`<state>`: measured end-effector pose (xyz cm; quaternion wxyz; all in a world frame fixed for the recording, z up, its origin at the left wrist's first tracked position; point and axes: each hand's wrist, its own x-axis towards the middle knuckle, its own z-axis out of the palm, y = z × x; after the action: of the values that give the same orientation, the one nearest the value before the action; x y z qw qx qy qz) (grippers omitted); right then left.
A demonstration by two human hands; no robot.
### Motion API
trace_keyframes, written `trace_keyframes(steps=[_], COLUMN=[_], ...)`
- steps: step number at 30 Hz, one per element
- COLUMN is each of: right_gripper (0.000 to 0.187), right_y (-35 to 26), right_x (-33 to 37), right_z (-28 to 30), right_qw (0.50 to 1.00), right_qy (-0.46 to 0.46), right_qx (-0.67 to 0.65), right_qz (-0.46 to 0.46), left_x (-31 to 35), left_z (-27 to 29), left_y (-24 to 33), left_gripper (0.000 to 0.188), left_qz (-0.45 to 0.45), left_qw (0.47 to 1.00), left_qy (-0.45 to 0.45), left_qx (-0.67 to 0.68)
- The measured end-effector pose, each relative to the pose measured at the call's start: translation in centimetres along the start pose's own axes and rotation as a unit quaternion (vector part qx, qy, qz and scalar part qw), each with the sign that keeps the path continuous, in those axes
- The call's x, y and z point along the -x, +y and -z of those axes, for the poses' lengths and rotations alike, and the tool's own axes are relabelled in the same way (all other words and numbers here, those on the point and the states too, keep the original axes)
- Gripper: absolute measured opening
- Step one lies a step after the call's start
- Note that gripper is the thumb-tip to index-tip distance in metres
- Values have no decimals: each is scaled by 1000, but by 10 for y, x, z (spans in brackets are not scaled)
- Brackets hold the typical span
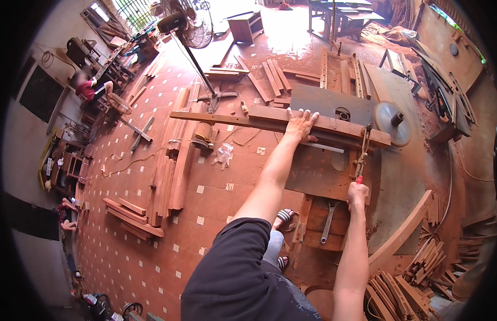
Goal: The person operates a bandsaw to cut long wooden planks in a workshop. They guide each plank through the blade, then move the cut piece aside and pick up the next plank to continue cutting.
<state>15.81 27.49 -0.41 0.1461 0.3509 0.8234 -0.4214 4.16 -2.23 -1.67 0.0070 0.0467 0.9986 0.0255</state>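
Note:
My left hand lies spread on top of a reddish wooden beam, which rests across the dusty metal machine table. A longer, thinner strip of wood juts out to the left past the table's edge. Closed around the red handle of a long metal tool, my right hand is at the table's right side. The tool's far end meets the beam near its right end; its exact kind is unclear. Close to that end stands a round grey disc with a dark central shaft.
An adjustable wrench lies on a lower ledge before me. Stacked planks and a cable reel are on the tiled floor at left, below a standing fan. Wood offcuts pile up at lower right. A person sits far left.

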Motion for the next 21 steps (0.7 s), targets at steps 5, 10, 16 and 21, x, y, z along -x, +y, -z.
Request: trace_keyframes(steps=[5,10,16,21], right_gripper=[36,35,30,17], right_y=[13,-2,19,18], right_x=[-25,1,-30,-23], right_z=[-4,0,-14,-19], right_qw=[999,1000,998,994], right_qy=[25,6,45,3], right_qx=[15,-7,-5,-93], right_qz=[17,4,36,57], left_x=[-6,-2,-4,-6], left_z=[5,1,2,-5], left_y=[6,1,0,-3], left_gripper=[114,113,113,112], left_qz=[-7,-2,-9,-7], left_qw=[1000,1000,1000,998], left_qy=[-2,-6,11,32], left_qx=[-6,-8,-15,-48])
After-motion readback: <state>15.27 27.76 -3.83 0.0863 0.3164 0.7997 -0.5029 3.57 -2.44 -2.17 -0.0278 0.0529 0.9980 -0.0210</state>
